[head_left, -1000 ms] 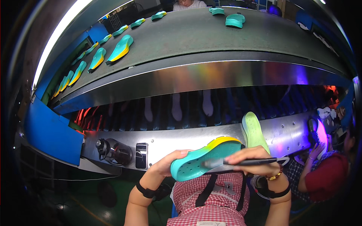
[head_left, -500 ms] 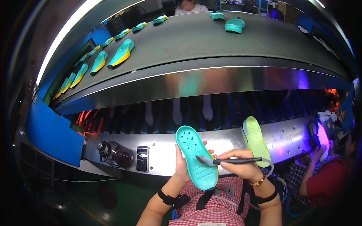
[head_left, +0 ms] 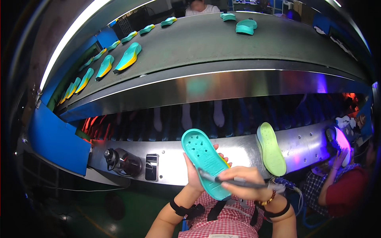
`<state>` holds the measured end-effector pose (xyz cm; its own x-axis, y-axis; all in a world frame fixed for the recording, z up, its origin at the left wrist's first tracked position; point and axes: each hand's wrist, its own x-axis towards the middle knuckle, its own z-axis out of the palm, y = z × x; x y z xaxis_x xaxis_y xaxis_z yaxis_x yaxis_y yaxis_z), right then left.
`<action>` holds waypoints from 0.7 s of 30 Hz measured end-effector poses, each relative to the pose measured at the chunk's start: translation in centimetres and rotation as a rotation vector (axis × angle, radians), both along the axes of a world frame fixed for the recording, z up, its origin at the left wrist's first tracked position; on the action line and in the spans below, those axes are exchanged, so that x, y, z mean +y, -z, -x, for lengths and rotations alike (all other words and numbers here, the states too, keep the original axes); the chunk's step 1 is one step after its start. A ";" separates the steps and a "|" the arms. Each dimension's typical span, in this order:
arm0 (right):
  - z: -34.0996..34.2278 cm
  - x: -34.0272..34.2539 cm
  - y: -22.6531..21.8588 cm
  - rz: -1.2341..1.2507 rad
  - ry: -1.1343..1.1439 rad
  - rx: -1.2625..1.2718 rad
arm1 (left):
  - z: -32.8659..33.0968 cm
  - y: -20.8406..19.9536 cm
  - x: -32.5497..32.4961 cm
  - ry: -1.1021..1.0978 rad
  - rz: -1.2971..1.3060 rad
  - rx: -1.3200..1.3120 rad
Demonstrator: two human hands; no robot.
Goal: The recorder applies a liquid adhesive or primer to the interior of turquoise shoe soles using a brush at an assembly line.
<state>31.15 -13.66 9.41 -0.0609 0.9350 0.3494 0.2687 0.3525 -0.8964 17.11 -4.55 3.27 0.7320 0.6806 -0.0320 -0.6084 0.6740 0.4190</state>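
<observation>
My left hand is closed round a teal shoe sole, its thumb along the left edge and fingertips showing past the right edge. The sole is tilted, its hollow side with small dark holes facing up, and a bit of yellow shows on its right side. In my right hand is a brush with a dark handle, slightly blurred. Its bristles lie over the lower middle of the sole, apparently against the surface. A thin hose trails from the handle's end near my wrist.
A pale green sole rests on the metal ledge, right of my hands. Left stand a dark bottle and a phone. Teal-and-yellow soles lie on the conveyor belt. A co-worker's hand holds a shoe at right.
My right hand with the brush has moved down and left over the sole. The teal sole has shifted slightly up and left in my left hand.
</observation>
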 end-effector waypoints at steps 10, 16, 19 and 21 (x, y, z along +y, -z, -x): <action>-2.3 -1.4 0.5 0.021 -0.257 -0.033 | 0.3 -1.8 1.5 -0.119 -0.020 0.000; -3.5 -0.9 2.2 0.214 -0.217 0.537 | 0.3 -3.5 1.3 -0.100 -0.115 -0.087; -1.8 -1.0 2.9 0.305 -0.137 0.863 | -0.2 -3.8 -0.3 -0.108 -0.149 0.120; -1.2 -1.1 3.0 0.320 -0.094 1.061 | -1.3 -4.3 -2.7 -0.184 0.081 -0.066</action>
<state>32.38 -14.72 6.37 0.0499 0.9987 0.0099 -0.7037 0.0422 -0.7093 18.41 -7.24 7.59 0.5977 0.8003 -0.0478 -0.7489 0.5786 0.3229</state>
